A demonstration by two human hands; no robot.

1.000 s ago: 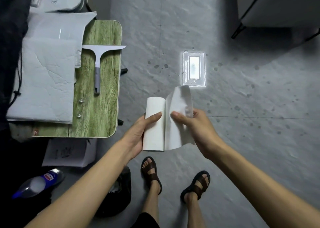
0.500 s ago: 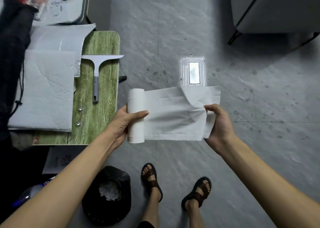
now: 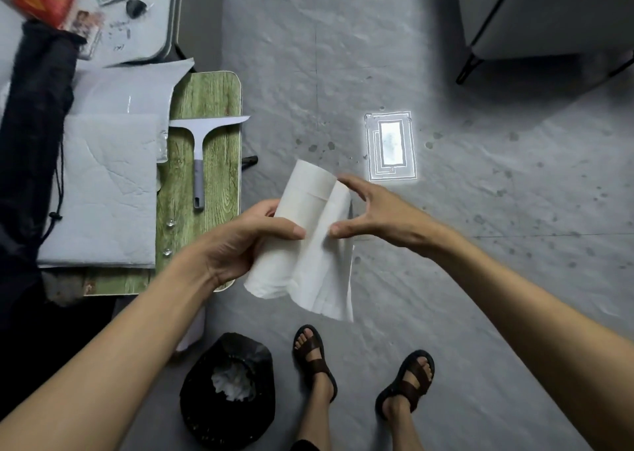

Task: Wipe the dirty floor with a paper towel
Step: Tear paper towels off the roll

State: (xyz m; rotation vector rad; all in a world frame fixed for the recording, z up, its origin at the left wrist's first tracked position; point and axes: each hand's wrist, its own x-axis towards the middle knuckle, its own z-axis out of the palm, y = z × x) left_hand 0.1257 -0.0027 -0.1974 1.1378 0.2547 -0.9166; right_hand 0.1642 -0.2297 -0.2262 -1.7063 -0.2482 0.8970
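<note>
Standing over the floor (image 3: 480, 279), roll up at waist level, nothing wiped yet.

- Left hand (image 3: 247, 241): wrapped round the paper towel roll (image 3: 305, 189), thumb across the front. The roll is tilted, far end up and to the right.
- Right hand (image 3: 377, 217): fingers spread and relaxed, not clamped on anything. The thumb tip and forefinger tip sit against the loose sheet (image 3: 329, 279) where it leaves the roll. I cannot tell whether there is any real pinch.
- The loose sheet hangs folded beside the roll, lower edge free in the air, well above the floor.
- Dark spots (image 3: 312, 148) are scattered ahead of me, more out to the right beside the bright glare patch (image 3: 391, 145). Wet or dried, I cannot tell.

Risks as I judge them:
- Tearing with such a light right-hand touch: the paper may slip through, or rip ragged and leave me a scrap too small to wipe with.
- Pulling without holding the roll hard: it spins in my palm and pays out more than needed.
- The hanging tail could brush the floor as I crouch and soak before I fold it.
- If the spots are wet, thin paper may shred and leave lint.
- My sandals (image 3: 315, 354) stand near the marks; one step forward spreads them.
- The bin (image 3: 230, 392) sits just beside my left foot, easy to kick when I bend.
</note>
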